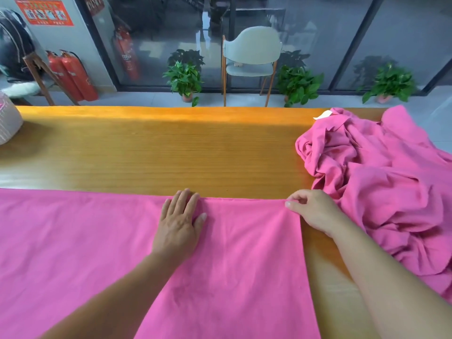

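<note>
Pink sheet [122,253] is spread flat on the wooden table [171,155], covering the near part of it, w/ its far edge running straight across and its right edge dropping toward the camera. Left hand [179,222] lies flat on the sheet right at that far edge, fingers straight and a bit spread, palm down. Right hand [311,209] is at the sheet's far right corner, thumb + fingers curled in and pinching the fabric there. Just right of the sheet, w/ a strip of bare wood between, sits a crumpled heap of pink cloth [391,192]. Beyond the sheet, past the table's far side: a pale chair [252,53], potted plants [184,79], red extinguishers [73,74].
</note>
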`<state>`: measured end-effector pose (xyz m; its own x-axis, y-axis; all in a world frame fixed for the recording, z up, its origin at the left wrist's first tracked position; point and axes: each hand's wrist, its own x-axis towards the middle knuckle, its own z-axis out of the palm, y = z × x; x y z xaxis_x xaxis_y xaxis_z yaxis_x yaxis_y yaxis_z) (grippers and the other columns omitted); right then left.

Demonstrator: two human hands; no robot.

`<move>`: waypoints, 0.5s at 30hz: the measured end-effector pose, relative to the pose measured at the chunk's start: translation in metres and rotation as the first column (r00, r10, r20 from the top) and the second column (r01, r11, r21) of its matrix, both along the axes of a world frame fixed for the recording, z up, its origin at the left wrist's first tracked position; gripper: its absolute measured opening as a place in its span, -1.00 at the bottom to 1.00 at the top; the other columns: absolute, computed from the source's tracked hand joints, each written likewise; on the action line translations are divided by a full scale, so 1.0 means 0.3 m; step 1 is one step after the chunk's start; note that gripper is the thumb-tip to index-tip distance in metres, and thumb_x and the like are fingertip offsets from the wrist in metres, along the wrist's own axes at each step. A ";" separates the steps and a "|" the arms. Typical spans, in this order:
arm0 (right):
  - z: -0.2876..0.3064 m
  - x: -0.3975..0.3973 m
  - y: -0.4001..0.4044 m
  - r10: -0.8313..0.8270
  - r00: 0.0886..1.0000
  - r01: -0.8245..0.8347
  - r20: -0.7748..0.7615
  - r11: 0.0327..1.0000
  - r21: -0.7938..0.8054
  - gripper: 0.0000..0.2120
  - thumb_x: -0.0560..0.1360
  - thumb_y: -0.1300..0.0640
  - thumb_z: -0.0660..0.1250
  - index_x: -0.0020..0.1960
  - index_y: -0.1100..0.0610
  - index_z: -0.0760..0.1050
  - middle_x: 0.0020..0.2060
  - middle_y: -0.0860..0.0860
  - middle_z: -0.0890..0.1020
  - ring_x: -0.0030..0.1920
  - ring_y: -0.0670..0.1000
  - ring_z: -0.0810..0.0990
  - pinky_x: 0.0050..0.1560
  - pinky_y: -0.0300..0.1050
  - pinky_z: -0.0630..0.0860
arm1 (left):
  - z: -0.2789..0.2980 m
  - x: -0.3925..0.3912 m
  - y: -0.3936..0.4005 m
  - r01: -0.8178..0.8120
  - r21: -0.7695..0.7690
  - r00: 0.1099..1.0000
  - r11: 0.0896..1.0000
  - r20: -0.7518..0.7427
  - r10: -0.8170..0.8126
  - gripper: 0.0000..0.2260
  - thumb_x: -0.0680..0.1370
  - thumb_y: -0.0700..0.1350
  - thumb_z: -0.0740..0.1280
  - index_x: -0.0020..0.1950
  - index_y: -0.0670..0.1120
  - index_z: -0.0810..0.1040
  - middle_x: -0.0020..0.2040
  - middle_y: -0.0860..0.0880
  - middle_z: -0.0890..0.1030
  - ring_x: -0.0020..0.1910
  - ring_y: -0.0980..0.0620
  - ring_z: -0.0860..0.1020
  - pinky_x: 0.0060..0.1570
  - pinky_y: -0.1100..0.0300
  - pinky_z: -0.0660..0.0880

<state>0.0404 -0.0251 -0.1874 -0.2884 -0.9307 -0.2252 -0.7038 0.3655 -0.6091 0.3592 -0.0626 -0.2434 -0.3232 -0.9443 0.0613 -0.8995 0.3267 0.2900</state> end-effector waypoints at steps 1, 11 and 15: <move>-0.005 0.001 -0.002 0.012 0.999 -0.013 -0.032 0.999 -0.041 -0.94 0.53 0.09 0.41 -0.13 0.01 0.59 -0.15 -0.01 0.65 -0.08 0.02 0.59 -0.05 -0.10 0.44 | 0.001 0.000 -0.006 -0.009 -0.004 1.000 1.000 0.014 0.009 -0.33 0.56 0.27 -0.17 0.55 -0.04 0.23 0.56 -0.01 0.21 0.56 0.02 0.07 0.52 0.11 -0.17; -0.063 0.037 -0.064 -0.059 0.951 0.093 -0.305 0.991 0.099 -0.78 0.66 -0.02 0.11 0.05 0.07 0.46 0.06 0.10 0.64 0.09 0.18 0.56 -0.09 -0.03 0.36 | 0.002 0.014 -0.057 -0.115 -0.012 0.988 0.993 0.099 0.116 -0.34 0.53 0.27 -0.20 0.53 0.02 0.26 0.54 0.05 0.22 0.54 0.02 0.12 0.51 0.03 -0.13; -0.058 0.067 -0.065 -0.124 0.916 0.177 -0.382 0.978 0.108 -0.79 0.64 -0.01 0.15 0.11 0.11 0.44 0.11 0.16 0.59 0.13 0.21 0.55 -0.07 -0.01 0.36 | 0.024 0.010 -0.111 -0.144 -0.072 0.989 0.987 0.025 0.146 -0.56 0.55 0.14 0.05 0.29 -0.02 0.50 0.29 -0.02 0.46 0.32 -0.12 0.40 0.46 -0.05 0.07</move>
